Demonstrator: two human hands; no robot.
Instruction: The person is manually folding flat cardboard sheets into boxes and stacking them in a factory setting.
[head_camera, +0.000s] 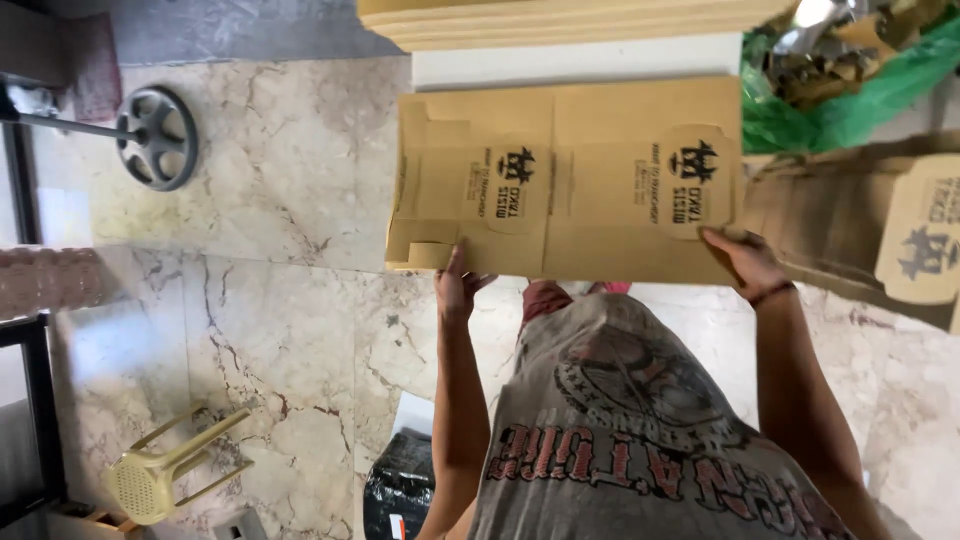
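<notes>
Partly, flat carton (565, 180) hides left hand (458, 288) fingertips.

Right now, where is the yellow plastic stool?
In the head view, the yellow plastic stool lies tipped over on the marble floor at lower left, well left of the left hand gripping the flat cardboard box.

This looks like a small packing workroom set up in a home: flat printed cardboard cartons (565, 175) held up between both hands, more of them stacked (560, 20) beyond and piled (860, 230) beside the right hand, over a marble-tiled floor (250, 300) with 1 plastic stool (165, 470).
</notes>
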